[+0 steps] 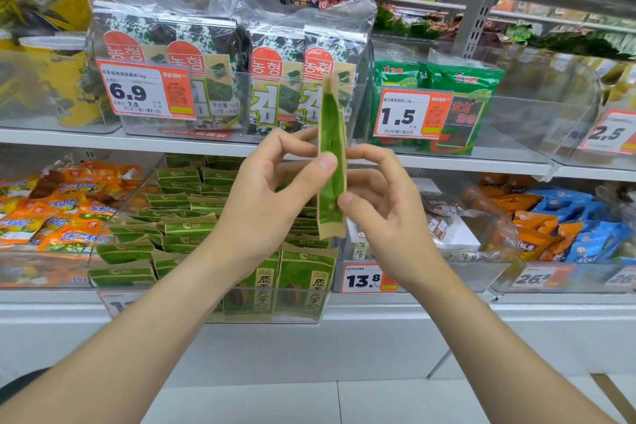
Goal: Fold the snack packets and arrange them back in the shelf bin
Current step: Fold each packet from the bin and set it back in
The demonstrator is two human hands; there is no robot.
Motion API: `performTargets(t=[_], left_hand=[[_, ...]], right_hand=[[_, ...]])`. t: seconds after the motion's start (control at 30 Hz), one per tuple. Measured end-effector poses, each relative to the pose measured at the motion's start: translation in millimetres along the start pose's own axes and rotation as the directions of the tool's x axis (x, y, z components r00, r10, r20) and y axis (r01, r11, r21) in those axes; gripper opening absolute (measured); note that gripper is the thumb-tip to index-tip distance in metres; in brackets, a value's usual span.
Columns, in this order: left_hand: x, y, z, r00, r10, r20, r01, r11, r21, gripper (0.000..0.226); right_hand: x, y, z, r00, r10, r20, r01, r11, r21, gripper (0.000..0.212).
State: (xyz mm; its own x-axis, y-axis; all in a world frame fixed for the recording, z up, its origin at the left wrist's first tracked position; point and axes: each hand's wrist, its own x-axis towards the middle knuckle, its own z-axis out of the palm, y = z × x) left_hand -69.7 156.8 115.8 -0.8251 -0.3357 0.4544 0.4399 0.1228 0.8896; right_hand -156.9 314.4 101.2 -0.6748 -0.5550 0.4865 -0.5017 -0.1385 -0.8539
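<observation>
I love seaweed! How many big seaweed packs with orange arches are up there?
4, side by side in the clear bin on the upper shelf: leftmost pack, second pack, third pack, rightmost pack. More may hide behind them.

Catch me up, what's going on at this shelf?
A person is standing at a shop shelf and holding one green and tan snack packet upright and edge-on. The left hand and right hand both pinch it, and it looks folded or mid-fold. It is not yet back in the clear shelf bin below, where matching green packets lie stacked, with two standing at the front.
</observation>
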Motion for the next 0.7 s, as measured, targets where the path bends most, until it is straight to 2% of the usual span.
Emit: performTargets(t=[0.13,0.3,0.4,0.47,0.53,0.63,0.7], left_hand=[[-0.5,-3.3,2.8,0.999,-0.043,0.014,0.044,0.996,-0.073,0.026],[-2.1,-3.4,7.4,0.977,-0.19,0.098,0.21,0.937,-0.28,0.023],[-2.2,-3.9,7.3,0.972,-0.223,0.077,0.236,0.927,-0.292,0.031],[-2.1,-4.6,7.6,0.966,-0.256,0.045,0.257,0.917,-0.304,0.032],[-1.1,-5.7,7.3,0.958,-0.287,0.025,0.279,0.903,-0.327,0.023],[-0.3,-5.9,6.1,0.956,-0.291,0.041,0.287,0.894,-0.344,0.008],[-0.3,-5.3,6.1,0.958,-0.282,0.052,0.281,0.892,-0.354,0.006]], right_hand=[[-2.3,3.7,5.1,0.994,0.01,0.108,0.004,0.992,-0.127,0.041],[-3.1,2.8,16.9,0.994,0.021,-0.105,-0.03,0.996,-0.084,0.031],[-1.4,-0.5,23.2,0.984,0.103,-0.147,-0.098,0.994,0.042,0.037],[-0.3,-1.6,24.9,0.975,0.169,-0.146,-0.148,0.978,0.149,0.032],[0.3,-1.8,24.7,0.969,0.213,-0.127,-0.187,0.964,0.189,0.024],[0.7,-1.2,23.7,0.968,0.234,-0.095,-0.209,0.953,0.221,0.026],[0.4,-1.9,24.0,0.968,0.234,-0.095,-0.209,0.954,0.217,0.029]])
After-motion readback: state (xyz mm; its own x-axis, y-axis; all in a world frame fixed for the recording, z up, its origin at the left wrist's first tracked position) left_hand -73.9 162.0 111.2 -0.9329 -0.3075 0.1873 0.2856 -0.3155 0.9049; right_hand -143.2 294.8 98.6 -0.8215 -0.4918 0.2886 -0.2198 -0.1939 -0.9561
